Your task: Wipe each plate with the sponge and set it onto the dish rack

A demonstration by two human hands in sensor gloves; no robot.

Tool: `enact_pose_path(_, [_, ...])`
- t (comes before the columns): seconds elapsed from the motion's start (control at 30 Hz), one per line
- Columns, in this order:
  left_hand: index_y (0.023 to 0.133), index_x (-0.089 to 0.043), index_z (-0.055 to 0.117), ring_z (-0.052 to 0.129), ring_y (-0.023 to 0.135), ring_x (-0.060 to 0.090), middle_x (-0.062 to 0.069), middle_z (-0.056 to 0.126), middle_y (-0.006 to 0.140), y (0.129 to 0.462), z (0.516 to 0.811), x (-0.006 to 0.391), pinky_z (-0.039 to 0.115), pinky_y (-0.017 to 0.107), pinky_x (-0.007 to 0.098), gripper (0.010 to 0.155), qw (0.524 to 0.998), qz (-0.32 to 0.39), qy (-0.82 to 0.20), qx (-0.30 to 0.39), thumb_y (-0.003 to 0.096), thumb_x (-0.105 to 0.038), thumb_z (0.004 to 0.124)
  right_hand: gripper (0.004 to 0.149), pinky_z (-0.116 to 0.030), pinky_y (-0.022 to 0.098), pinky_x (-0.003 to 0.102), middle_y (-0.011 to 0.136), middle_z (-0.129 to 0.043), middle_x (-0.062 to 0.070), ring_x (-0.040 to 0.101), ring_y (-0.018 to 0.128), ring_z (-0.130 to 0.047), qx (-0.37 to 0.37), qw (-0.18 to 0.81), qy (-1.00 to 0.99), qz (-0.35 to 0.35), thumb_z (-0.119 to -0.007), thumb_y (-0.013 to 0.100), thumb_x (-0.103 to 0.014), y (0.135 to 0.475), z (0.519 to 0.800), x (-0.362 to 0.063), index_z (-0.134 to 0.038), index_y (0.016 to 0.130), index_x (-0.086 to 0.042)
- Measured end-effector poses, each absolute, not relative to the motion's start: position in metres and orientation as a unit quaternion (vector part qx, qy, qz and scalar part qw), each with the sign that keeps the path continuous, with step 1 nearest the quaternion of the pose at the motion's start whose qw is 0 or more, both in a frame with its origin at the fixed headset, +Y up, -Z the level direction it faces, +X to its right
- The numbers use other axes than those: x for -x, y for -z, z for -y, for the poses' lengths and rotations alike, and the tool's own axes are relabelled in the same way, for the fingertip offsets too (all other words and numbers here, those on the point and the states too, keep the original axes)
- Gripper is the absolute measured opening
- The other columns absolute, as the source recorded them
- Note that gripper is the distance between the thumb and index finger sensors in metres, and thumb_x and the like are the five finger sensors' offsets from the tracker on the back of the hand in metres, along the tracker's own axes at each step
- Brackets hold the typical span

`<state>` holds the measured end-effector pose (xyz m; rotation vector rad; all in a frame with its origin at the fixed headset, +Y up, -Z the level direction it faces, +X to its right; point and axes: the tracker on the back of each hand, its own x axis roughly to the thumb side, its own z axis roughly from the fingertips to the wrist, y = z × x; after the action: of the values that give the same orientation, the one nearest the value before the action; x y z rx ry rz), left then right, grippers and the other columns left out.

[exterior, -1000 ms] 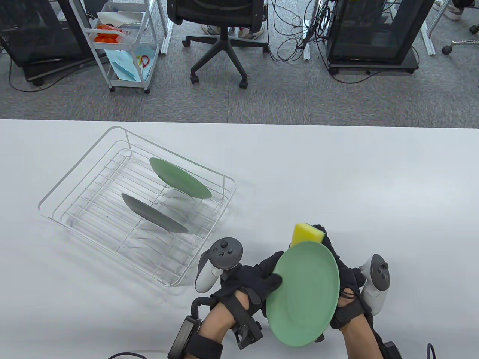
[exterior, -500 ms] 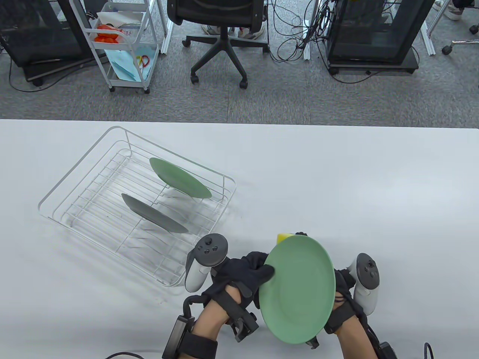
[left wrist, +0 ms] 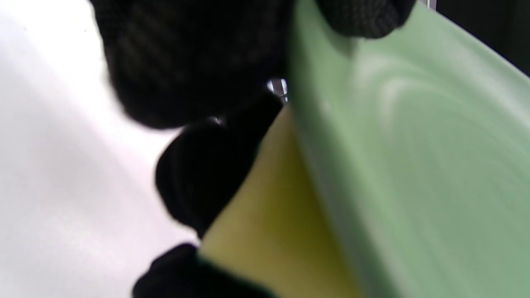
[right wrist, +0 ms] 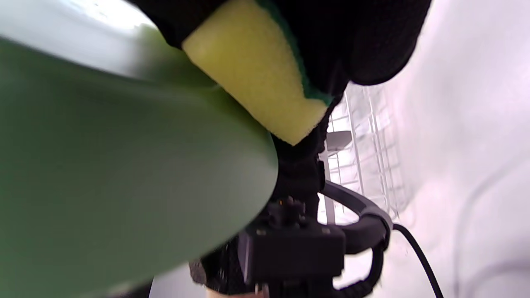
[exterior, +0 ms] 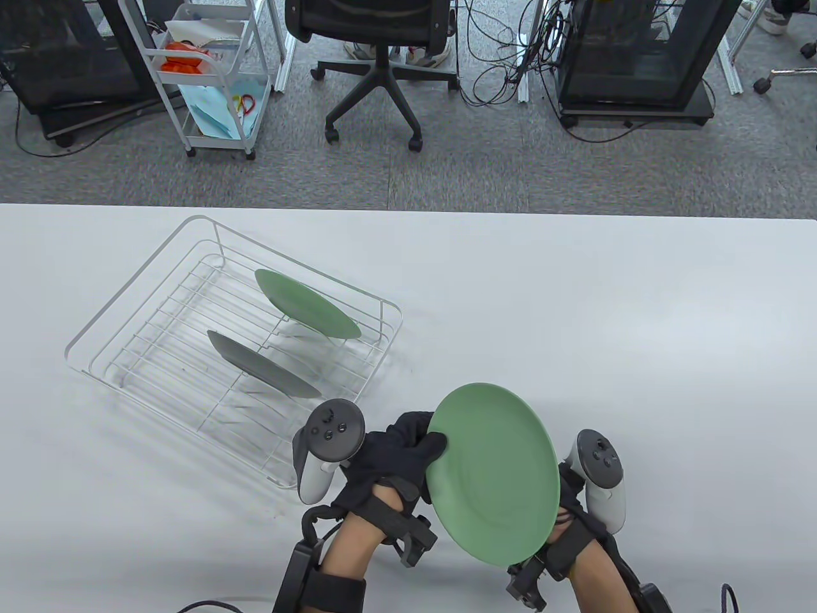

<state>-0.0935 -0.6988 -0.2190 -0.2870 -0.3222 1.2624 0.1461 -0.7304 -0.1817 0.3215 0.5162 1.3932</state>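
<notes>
Left hand point(exterior: 396, 453) raised above the worktop point(exterior: 638, 319) near its near edge, gloved, palm turned right, thumb hooked over the left rim of the held green plate point(exterior: 493, 472), other fingers curled behind it: a firm grip on the rim. Plate tilted steeply, face toward the overhead camera, clear of the worktop. Tracker strapped to the back of the hand, pointing left toward the rack.

Right hand point(right wrist: 331, 45) almost wholly hidden behind the plate in the table view; only its tracker and wrist strap visible at the plate's right edge. In the right wrist view, gloved fingers wrapped round the yellow sponge point(right wrist: 252, 66), green scouring side toward the palm, yellow face laid against the back of the plate. Same sponge visible in the left wrist view as a yellow block pressed to the plate's underside, beside the left hand's fingers.

White wire dish rack point(exterior: 159, 255) toward the left half of the worktop, set at an angle, near corner close to the left tracker. Two plates standing tilted inside: a green racked plate point(exterior: 306, 303) toward the far side, a grey plate point(exterior: 262, 365) nearer, apart from each other, roughly parallel.
</notes>
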Motion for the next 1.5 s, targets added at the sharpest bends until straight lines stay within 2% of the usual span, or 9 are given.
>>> enact_pose_path(0.3, [0.083, -0.021, 0.065, 0.104, 0.011, 0.008, 0.002, 0.084, 0.069, 0.222, 0.692, 0.118, 0.089, 0.048, 0.042, 0.047, 0.789, 0.118, -0.596, 0.093, 0.0402, -0.04, 0.07, 0.066, -0.083, 0.051, 0.045, 0.095, -0.068, 0.02, 0.035, 0.074, -0.096, -0.155, 0.747, -0.563, -0.317, -0.073, 0.043, -0.038, 0.178, 0.733, -0.141, -0.039, 0.097, -0.018])
enact_pose_path(0.6, [0.084, -0.019, 0.061, 0.103, 0.012, 0.009, 0.003, 0.082, 0.071, 0.223, 0.693, 0.142, 0.087, 0.05, 0.043, 0.048, 0.792, 0.059, -0.604, 0.069, 0.0403, -0.038, 0.069, 0.075, -0.086, 0.048, 0.041, 0.094, -0.067, 0.019, 0.029, 0.069, -0.1, -0.165, 0.792, -0.503, -0.305, -0.074, 0.044, -0.051, 0.177, 0.722, -0.155, -0.034, 0.098, -0.019])
enact_pose_path(0.87, [0.086, -0.016, 0.058, 0.102, 0.012, 0.008, 0.005, 0.081, 0.071, 0.221, 0.701, 0.139, 0.087, 0.05, 0.044, 0.051, 0.803, 0.015, -0.587, 0.103, 0.0406, -0.036, 0.069, 0.077, -0.086, 0.048, 0.039, 0.095, -0.065, 0.016, 0.025, 0.067, -0.099, -0.166, 0.815, -0.507, -0.224, -0.076, 0.042, -0.057, 0.18, 0.712, -0.167, -0.035, 0.099, -0.025])
enact_pose_path(0.97, [0.091, -0.013, 0.052, 0.102, 0.012, 0.007, 0.006, 0.081, 0.071, 0.22, 0.703, 0.132, 0.087, 0.049, 0.044, 0.057, 0.812, 0.018, -0.57, 0.12, 0.0406, -0.035, 0.068, 0.077, -0.086, 0.048, 0.038, 0.094, -0.066, 0.014, 0.024, 0.066, -0.099, -0.164, 0.82, -0.514, -0.194, -0.077, 0.042, -0.058, 0.181, 0.709, -0.17, -0.037, 0.099, -0.027])
enact_pose_path(1.1, [0.094, -0.012, 0.048, 0.101, 0.011, 0.008, 0.007, 0.082, 0.07, 0.219, 0.71, 0.117, 0.087, 0.047, 0.045, 0.061, 0.827, 0.025, -0.54, 0.153, 0.0408, -0.035, 0.066, 0.078, -0.084, 0.05, 0.04, 0.095, -0.064, 0.014, 0.024, 0.066, -0.098, -0.161, 0.811, -0.548, -0.126, -0.079, 0.041, -0.059, 0.182, 0.704, -0.178, -0.038, 0.1, -0.029])
enact_pose_path(1.2, [0.095, -0.01, 0.044, 0.101, 0.01, 0.009, 0.008, 0.082, 0.069, 0.219, 0.717, 0.103, 0.086, 0.047, 0.046, 0.063, 0.833, 0.046, -0.511, 0.205, 0.041, -0.036, 0.064, 0.077, -0.083, 0.05, 0.04, 0.095, -0.064, 0.012, 0.023, 0.066, -0.097, -0.153, 0.779, -0.606, -0.049, -0.079, 0.04, -0.06, 0.181, 0.698, -0.186, -0.039, 0.1, -0.032])
enact_pose_path(1.3, [0.095, -0.01, 0.042, 0.1, 0.01, 0.009, 0.007, 0.082, 0.069, 0.218, 0.725, 0.09, 0.086, 0.046, 0.046, 0.064, 0.821, 0.065, -0.51, 0.248, 0.041, -0.036, 0.063, 0.075, -0.081, 0.051, 0.041, 0.095, -0.065, 0.012, 0.025, 0.067, -0.095, -0.139, 0.754, -0.642, 0.013, -0.081, 0.039, -0.058, 0.179, 0.693, -0.192, -0.042, 0.099, -0.036])
enact_pose_path(1.4, [0.095, -0.009, 0.042, 0.1, 0.01, 0.009, 0.007, 0.082, 0.068, 0.214, 0.734, 0.075, 0.086, 0.046, 0.046, 0.064, 0.788, 0.085, -0.527, 0.306, 0.041, -0.036, 0.062, 0.07, -0.077, 0.055, 0.044, 0.097, -0.064, 0.01, 0.027, 0.072, -0.091, -0.127, 0.724, -0.673, 0.08, -0.083, 0.039, -0.053, 0.176, 0.687, -0.198, -0.046, 0.098, -0.042])
enact_pose_path(1.5, [0.095, -0.009, 0.041, 0.1, 0.009, 0.008, 0.006, 0.083, 0.068, 0.211, 0.74, 0.061, 0.087, 0.046, 0.045, 0.064, 0.775, 0.105, -0.52, 0.344, 0.041, -0.037, 0.061, 0.068, -0.074, 0.058, 0.046, 0.098, -0.062, 0.009, 0.029, 0.077, -0.086, -0.118, 0.709, -0.687, 0.108, -0.084, 0.039, -0.049, 0.174, 0.685, -0.201, -0.048, 0.096, -0.046])
